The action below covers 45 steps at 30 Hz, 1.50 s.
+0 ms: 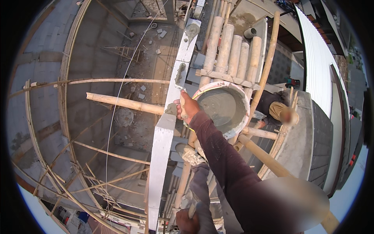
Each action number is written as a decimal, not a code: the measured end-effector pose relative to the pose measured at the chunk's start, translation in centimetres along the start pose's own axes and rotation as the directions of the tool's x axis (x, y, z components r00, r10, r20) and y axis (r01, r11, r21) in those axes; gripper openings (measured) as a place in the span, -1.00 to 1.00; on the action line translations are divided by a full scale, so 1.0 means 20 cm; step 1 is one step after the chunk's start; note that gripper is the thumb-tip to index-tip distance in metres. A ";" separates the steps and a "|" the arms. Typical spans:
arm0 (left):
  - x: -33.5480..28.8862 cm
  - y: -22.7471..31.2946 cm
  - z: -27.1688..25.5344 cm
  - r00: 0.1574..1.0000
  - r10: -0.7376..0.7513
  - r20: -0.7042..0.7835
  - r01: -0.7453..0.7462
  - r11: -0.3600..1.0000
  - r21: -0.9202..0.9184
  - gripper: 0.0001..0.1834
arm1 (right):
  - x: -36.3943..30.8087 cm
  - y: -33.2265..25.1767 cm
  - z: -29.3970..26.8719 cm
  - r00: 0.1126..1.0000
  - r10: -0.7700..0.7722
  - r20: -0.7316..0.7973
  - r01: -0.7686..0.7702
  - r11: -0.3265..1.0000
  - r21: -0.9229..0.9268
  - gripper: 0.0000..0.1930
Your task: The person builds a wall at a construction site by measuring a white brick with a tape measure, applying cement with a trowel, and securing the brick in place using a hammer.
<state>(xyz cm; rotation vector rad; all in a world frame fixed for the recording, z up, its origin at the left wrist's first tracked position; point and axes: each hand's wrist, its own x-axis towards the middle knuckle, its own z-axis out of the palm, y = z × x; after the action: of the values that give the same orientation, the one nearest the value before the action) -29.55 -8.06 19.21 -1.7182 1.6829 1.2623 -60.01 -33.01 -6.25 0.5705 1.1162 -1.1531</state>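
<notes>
My right hand (187, 105), at the end of a maroon sleeve, is closed around the light handle of a trowel (182, 93) over the top of a pale block wall (160, 156). Wet grey mortar (170, 109) sits on the wall beside my fingers, and another mortar patch (180, 74) lies further along it. Just right of that hand stands a round, mortar-crusted bucket (246, 99) with grey mix inside. My left hand (187, 221) is low in the picture, its fingers curled round something pale, mostly hidden.
Bamboo poles (233, 52) form the platform right of the wall. Left of it a bamboo pole (124, 103) juts over a deep drop to a rubble-strewn floor (144, 89). A thin wire (117, 101) crosses there. Another person (272, 107) in a tan hat is at right, beyond the bucket.
</notes>
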 end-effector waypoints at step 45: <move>0.00 0.00 0.08 0.984 0.165 -0.064 -0.156 0.980 0.126 -0.84 | -0.91 0.20 -1.06 0.822 -0.564 0.073 0.183 0.141 -0.973 -0.54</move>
<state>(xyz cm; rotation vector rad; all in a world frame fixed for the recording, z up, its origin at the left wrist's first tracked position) -30.09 -6.82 18.43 -1.6031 1.9336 1.1515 -64.60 -6.24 1.28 -0.6396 2.0925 -0.5110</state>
